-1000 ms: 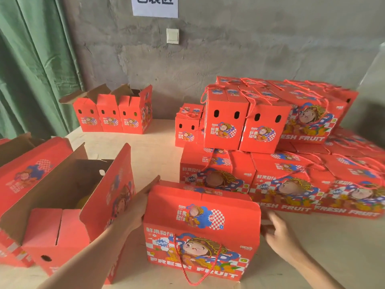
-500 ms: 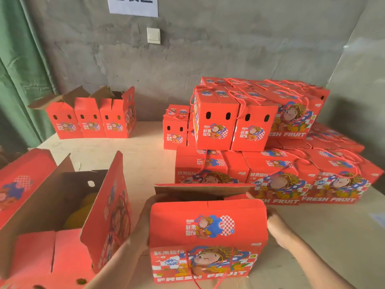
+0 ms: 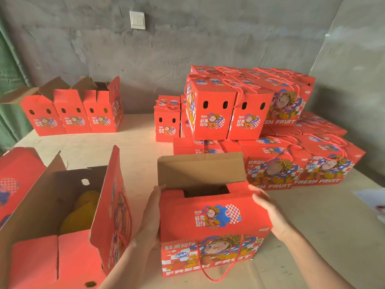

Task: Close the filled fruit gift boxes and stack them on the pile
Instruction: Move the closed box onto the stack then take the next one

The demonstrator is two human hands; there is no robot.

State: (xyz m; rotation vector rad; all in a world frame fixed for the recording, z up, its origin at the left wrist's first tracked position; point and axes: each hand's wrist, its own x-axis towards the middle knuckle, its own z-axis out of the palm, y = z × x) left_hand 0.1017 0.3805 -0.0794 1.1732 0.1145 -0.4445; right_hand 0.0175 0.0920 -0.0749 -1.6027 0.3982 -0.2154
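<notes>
Wall switch (image 3: 137, 20), green curtain (image 3: 8, 90), perhaps paper (image 3: 370, 200)

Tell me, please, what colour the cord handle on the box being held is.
Red: the cord handle on the box shows best in the head view.

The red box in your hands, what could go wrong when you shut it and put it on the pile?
1. The back flap stands open above a gap in the top; untucked, the red box may pop open when lifted.
2. The rope handle hangs loose in front and could snag.
3. The pile already has upright boxes on top, so another might wobble or topple.
</notes>
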